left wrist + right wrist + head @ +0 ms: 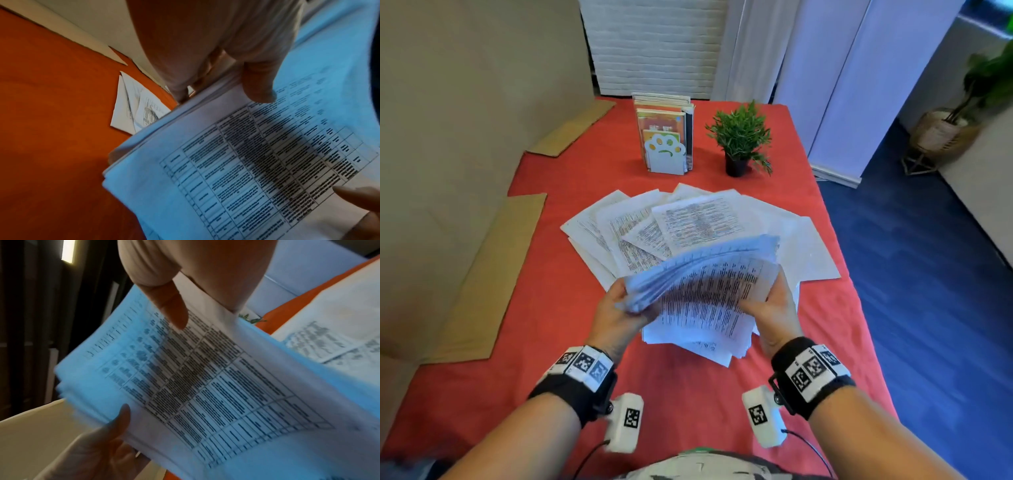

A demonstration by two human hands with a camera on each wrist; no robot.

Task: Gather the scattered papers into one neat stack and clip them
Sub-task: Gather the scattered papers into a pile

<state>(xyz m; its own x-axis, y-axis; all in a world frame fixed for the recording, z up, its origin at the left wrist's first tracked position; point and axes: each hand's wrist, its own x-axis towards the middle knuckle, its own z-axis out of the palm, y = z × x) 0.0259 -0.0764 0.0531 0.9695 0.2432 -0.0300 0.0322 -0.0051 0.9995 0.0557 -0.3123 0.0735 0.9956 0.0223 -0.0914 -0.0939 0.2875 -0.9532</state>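
Head view: the left hand (619, 310) and right hand (774, 305) each pinch a side of one bundle of papers (705, 294), likely to square it. Loose sheets (688, 219), too overlapped to count, fan out at twelve o'clock on the table (551, 342).

Left wrist view: thumb on top, fingers (180, 91) beneath.

Right wrist view: the same grip; no clip is visible.

A: What do the papers look like?

B: White sheets printed with dense black tables. A thick bundle of papers (705, 294) is lifted off the red tablecloth (551, 308), tilted, its sheets uneven and fanned at the edges.

A: Who holds it?

B: The left hand (616, 315) grips its left edge, thumb on the top sheet; the right hand (774, 308) grips its right edge.

A: And the rest?

B: The scattered papers (647, 222) lie flat on the tablecloth just beyond the bundle, overlapping in a loose fan, some face up, some blank.
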